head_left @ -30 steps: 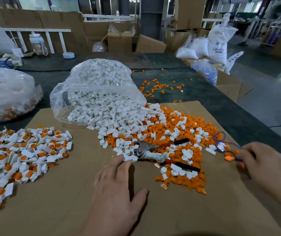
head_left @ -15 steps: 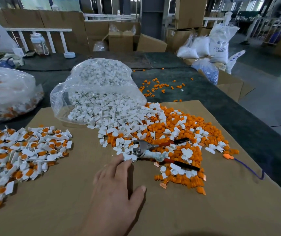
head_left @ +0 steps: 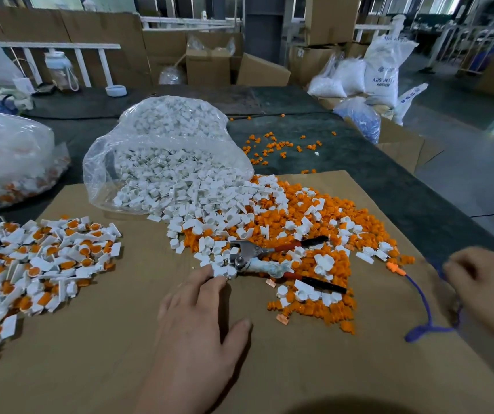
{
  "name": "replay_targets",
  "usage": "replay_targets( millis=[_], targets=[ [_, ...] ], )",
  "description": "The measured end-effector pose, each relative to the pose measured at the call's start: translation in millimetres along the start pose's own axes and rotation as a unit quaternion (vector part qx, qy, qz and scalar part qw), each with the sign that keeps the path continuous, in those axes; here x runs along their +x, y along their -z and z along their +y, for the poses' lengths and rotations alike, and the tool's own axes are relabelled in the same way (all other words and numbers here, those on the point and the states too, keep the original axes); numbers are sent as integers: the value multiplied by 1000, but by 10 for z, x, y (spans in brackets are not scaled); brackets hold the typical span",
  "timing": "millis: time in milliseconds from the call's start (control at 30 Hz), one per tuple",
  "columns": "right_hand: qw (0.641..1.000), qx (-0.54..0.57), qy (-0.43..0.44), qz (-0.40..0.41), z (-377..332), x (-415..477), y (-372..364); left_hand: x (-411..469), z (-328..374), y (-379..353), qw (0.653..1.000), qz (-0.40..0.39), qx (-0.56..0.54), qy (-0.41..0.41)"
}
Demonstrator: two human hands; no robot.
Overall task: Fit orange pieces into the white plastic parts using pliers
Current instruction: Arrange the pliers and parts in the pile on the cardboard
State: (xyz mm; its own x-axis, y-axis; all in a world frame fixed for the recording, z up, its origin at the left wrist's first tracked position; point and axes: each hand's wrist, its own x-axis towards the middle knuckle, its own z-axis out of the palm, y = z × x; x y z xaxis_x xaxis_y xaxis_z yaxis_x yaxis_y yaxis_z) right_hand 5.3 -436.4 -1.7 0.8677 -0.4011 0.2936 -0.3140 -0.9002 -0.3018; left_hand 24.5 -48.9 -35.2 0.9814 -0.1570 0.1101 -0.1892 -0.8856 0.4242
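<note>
Right hand (head_left: 487, 291) back in view right of the pliers (head_left: 257, 258), blurred at purple cord (head_left: 425, 303), grip unclear. Left hand (head_left: 197, 330) flat, fingers (head_left: 200, 276) straight, empty, touching white parts (head_left: 209, 222) left of pliers. Orange pieces (head_left: 344, 228) surround pliers. Parts likely light, stiff; grab pliers by 2 handles.

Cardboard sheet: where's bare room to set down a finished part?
Bare: the near strip of the cardboard sheet between the finished pile and the left hand; the gap between that pile and the mixed heap; the patch between the left hand and blue cord. Crowded: around the pliers, and at the bag mouth.
</note>
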Motion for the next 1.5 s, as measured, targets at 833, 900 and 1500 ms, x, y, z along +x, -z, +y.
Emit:
replay_targets(
  millis=[833,900,1500],
  targets=[
    [994,-23,-27,-101,-1014,257,-455,-11,11,2,1000,14,0,-5],
    [991,-71,-35,-104,-1057,300,-545,-13,-1,-3,1000,17,-5,-6],
    [998,-14,-10,-56,-889,208,-477,-4,-6,-65,1000,10,4,1]
  ],
)
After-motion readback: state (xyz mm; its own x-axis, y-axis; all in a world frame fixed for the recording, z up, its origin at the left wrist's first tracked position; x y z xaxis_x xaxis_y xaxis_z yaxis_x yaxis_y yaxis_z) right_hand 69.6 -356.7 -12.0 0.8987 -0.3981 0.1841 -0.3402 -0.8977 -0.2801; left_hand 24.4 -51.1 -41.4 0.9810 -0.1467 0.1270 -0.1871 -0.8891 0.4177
